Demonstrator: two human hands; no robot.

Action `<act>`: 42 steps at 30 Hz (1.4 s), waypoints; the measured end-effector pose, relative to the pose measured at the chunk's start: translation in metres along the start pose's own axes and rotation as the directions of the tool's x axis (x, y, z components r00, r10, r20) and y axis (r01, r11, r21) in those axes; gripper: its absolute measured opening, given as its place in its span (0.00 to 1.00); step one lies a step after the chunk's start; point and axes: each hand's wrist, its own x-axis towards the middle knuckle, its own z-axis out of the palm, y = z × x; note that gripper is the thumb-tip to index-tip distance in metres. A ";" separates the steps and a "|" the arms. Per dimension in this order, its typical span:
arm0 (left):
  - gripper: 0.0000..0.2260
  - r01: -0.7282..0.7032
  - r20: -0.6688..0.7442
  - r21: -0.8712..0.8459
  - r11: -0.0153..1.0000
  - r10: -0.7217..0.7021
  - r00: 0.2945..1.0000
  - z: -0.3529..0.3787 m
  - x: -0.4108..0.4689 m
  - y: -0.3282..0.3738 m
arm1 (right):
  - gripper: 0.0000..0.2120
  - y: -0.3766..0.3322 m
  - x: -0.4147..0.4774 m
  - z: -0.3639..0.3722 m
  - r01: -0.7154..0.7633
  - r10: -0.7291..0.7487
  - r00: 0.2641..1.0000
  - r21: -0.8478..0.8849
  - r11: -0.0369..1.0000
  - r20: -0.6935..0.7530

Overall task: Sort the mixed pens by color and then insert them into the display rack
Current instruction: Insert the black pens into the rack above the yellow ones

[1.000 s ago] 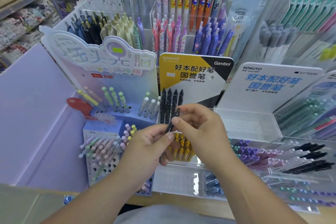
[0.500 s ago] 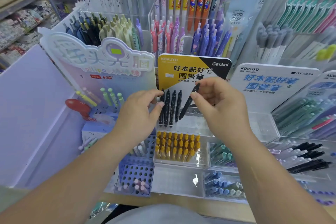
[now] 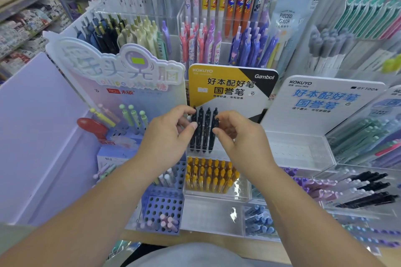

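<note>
A row of several black pens [image 3: 204,130] stands upright in the back tier of a clear display rack [image 3: 217,198], in front of its yellow and black header card [image 3: 230,84]. My right hand [image 3: 238,138] pinches the rightmost black pen [image 3: 213,143] between thumb and forefinger; the pen stands in line with the others. My left hand [image 3: 169,136] curls its thumb and fingers round the leftmost black pen [image 3: 192,136]. Yellow pens [image 3: 208,176] fill the tier in front, and blue pens [image 3: 258,222] lie in the lowest tier.
A lilac rack with holes [image 3: 162,206] stands to the left, holding pastel pens. A white-carded clear rack [image 3: 299,151] is at the right, with black and purple pens [image 3: 366,188] lying in trays below it. Hanging pens crowd the back wall. A wooden counter edge runs along the bottom.
My right hand has brought the tilted black pen down and upright into the row at its right end. My left hand has closed round the leftmost pen.
</note>
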 end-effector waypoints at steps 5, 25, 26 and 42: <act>0.11 -0.004 -0.006 -0.013 1.000 0.004 1.000 0.002 0.001 -0.001 | 0.11 0.000 0.000 0.004 -0.023 0.023 1.000 -0.007 1.000 0.000; 0.12 -0.057 0.015 0.043 0.997 0.056 0.998 0.000 0.002 -0.004 | 0.13 0.008 -0.008 0.013 -0.011 0.018 0.997 -0.097 0.995 0.070; 0.12 -0.056 0.020 0.043 0.998 0.055 0.998 -0.001 0.002 -0.004 | 0.13 0.008 -0.008 0.014 -0.014 0.021 0.998 -0.103 0.995 0.063; 0.13 -0.125 0.124 0.046 0.991 0.118 0.985 -0.025 -0.066 -0.060 | 0.14 -0.014 -0.085 0.003 -0.348 0.352 0.926 0.052 0.936 -0.135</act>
